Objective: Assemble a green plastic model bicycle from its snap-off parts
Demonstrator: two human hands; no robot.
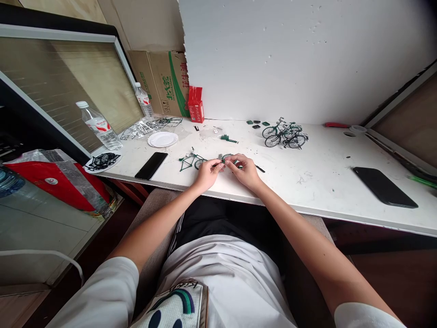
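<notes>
My left hand [208,174] and my right hand [247,172] meet near the table's front edge, fingertips pinched close together. Between them is a tiny dark green piece, too small and too covered to name. A green model bicycle frame [187,161] lies just left of my left hand, with a small spoked wheel [199,164] beside it, partly behind the fingers. Another spoked wheel [226,156] shows behind my fingertips. A thin black stick-like tool [260,169] lies right of my right hand. Farther back is a small green part [229,139].
Model bicycles [285,134] stand at the back right. A black phone [152,165], white paper plates [163,139], plastic part frames [164,122] and a water bottle [99,125] are on the left. A black flat device [385,187] lies right; a red box [195,105] stands behind.
</notes>
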